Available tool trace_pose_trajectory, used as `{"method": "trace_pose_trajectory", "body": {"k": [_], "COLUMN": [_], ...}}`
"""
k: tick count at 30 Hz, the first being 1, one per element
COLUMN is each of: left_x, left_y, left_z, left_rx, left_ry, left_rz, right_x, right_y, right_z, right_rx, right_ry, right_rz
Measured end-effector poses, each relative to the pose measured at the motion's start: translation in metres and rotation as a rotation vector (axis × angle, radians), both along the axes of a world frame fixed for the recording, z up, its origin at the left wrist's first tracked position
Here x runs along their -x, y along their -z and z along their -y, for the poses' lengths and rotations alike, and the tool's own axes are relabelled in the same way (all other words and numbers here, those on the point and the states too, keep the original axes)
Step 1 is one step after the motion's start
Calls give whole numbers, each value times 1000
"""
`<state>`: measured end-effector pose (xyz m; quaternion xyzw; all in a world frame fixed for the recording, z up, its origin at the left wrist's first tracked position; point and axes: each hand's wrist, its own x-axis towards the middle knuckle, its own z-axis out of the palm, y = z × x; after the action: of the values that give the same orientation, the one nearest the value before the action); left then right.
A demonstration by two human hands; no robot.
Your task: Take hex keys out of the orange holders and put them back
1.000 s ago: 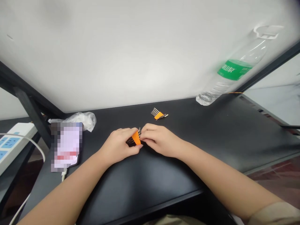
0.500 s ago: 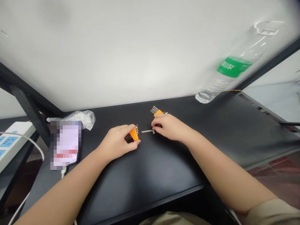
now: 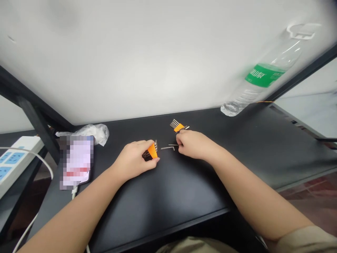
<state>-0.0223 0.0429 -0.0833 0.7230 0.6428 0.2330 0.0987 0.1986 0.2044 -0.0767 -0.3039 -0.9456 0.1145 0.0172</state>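
Note:
My left hand [image 3: 134, 158] is closed around an orange hex key holder [image 3: 152, 151], thumb and fingers on its sides. Bent ends of several hex keys stick out of its right face. My right hand [image 3: 191, 143] pinches a thin hex key [image 3: 172, 144], whose straight end points left toward the holder. Between the hands, a small L-shaped hex key [image 3: 167, 148] lies on the black tabletop. A second orange hex key holder [image 3: 179, 127], with several key shafts fanned out to the left, lies just beyond my right hand, which partly hides it.
On the left are a phone [image 3: 76, 161] with a white cable, a crumpled plastic bag [image 3: 94, 133] and a white power strip [image 3: 18, 158]. A large plastic bottle [image 3: 264, 75] with a green label leans by the white back panel [image 3: 147, 56] on the right.
My right hand has moved slightly right and lifted one hex key off the table, leaving a single one lying between the hands. The left hand keeps its hold on the holder.

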Motion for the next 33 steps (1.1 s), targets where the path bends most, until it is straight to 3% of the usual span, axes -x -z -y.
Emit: {"method": "trace_pose_trajectory", "body": {"k": [3,8,11,33], "left_x": [1,1,0,0], "left_y": [1,2,1,-1], "left_z": [0,-1,-1,-4], "left_rx": [-9,-30,-38,-13], "left_ry": [-12,-26,-31,-10], "left_rz": [11,54,70,-33], "right_x": [1,4,5,1], "right_y": [-6,-13,-12,-8], "right_z": [4,14,20,26], "right_rx": [64,125,121,-72], "right_ry": [-35,-361,-460,-486], "right_rz": [-73,-384,-445,-421]}}
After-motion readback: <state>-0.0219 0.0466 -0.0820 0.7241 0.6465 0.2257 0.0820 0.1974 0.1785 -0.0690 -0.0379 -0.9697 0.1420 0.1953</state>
